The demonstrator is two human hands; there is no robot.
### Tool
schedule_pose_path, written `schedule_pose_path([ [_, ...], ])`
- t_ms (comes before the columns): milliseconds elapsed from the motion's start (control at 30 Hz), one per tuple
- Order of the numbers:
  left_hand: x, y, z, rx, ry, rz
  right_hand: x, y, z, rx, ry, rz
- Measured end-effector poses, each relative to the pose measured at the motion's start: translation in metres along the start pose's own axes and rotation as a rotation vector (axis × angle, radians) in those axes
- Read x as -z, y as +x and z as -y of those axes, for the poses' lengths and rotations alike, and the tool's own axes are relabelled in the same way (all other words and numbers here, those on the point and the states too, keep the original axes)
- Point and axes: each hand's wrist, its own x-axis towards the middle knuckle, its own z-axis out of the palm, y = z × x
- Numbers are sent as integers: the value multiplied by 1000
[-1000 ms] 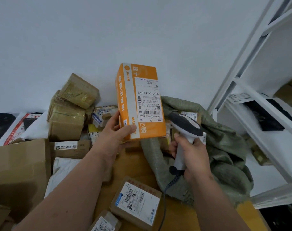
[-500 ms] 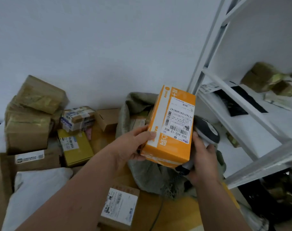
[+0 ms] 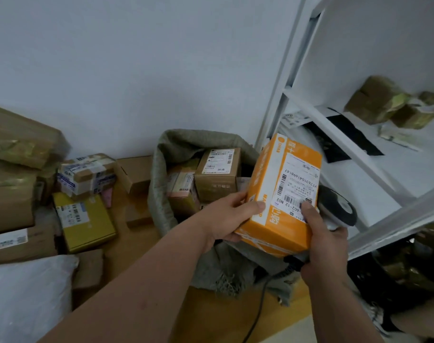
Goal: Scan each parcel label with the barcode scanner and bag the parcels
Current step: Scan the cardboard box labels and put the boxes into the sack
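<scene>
Orange parcel (image 3: pixel 272 206) is being held tilted above the open mouth of the grey-green woven sack (image 3: pixel 161 184), label side up. White shipping label (image 3: pixel 297 184) with barcodes is facing the camera, its text reading sideways.

Left hand (image 3: pixel 225 219) is gripping the parcel's left side, thumb lying on the top face, fingers curled underneath. Right hand (image 3: pixel 322 246) is holding the barcode scanner (image 3: pixel 339 209) by its handle while its thumb is pressing on the lower edge of the label; the parcel's right end is resting against this hand. Scanner head, white with a dark band, is showing just right of the parcel. Dark coiled cable (image 3: pixel 258 308) is hanging from the handle base and trailing down across the wooden table (image 3: pixel 211 315).

Inside the sack, a brown carton (image 3: pixel 218 172) with a white label is sitting upright beside other labelled boxes. Left of the sack on the table: a taped carton (image 3: pixel 87 173), a yellow box (image 3: pixel 87 221), plain brown boxes and a white poly bag (image 3: pixel 25 298), all crowding together. White metal shelving (image 3: pixel 334 125) is standing to the right, carrying tape-wrapped packages (image 3: pixel 381 102) and a black bag (image 3: pixel 352 137).
</scene>
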Motion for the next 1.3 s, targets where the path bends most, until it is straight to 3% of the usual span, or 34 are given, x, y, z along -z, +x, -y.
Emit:
schedule_pose_path([
  [267,-17,32,21,212,-77,-40,-2,42,-13,6,-260,-34],
  [400,-11,43,37,231,73,-105,-15,49,-25,44,-363,-34],
  [500,-2,53,41,153,210,-285,-27,55,-28,64,-392,-21],
  [600,16,63,54,94,586,-351,-36,65,-24,44,-407,-21],
  [733,19,60,75,268,1155,-91,-44,77,-21,-20,-386,-11],
  [867,9,51,88,340,1360,46,-53,82,-22,-51,-328,12],
  [1067,16,48,60,302,1399,7,-64,83,-21,-102,-218,35],
  [1300,-3,35,28,120,1141,333,-65,92,-2,-198,-120,169],
])
